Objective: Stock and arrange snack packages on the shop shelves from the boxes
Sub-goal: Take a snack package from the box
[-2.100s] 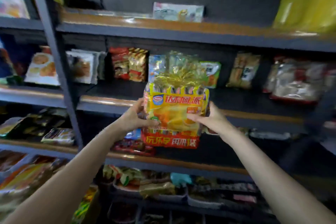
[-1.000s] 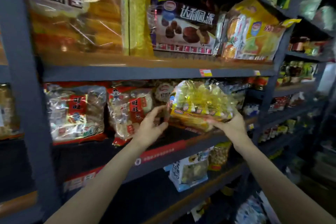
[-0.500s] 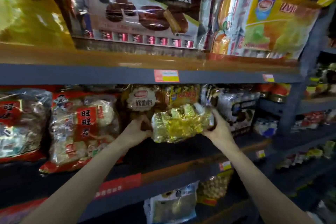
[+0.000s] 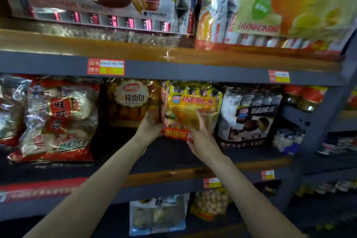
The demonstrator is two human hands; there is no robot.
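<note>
Hands framed the upright yellow pack [image 4: 190,108] on the shelf [image 4: 173,154]: left hand [image 4: 149,128] gripping its lower left edge, right hand [image 4: 201,133] flat on its front, fingers [image 4: 201,117] straight, between neighbouring bags.

Now stands upright on the shelf [image 4: 173,160], the yellow pie pack [image 4: 191,106], turned from flat, between the bread bag [image 4: 133,102] and dark pack [image 4: 249,114].

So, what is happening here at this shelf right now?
A person is stocking a shop shelf. Both hands are on a yellow snack pack, standing upright on the middle shelf between a soft-bread bag and a dark chocolate-pie pack. The left hand holds its left edge; the right hand lies flat against its front.
</note>
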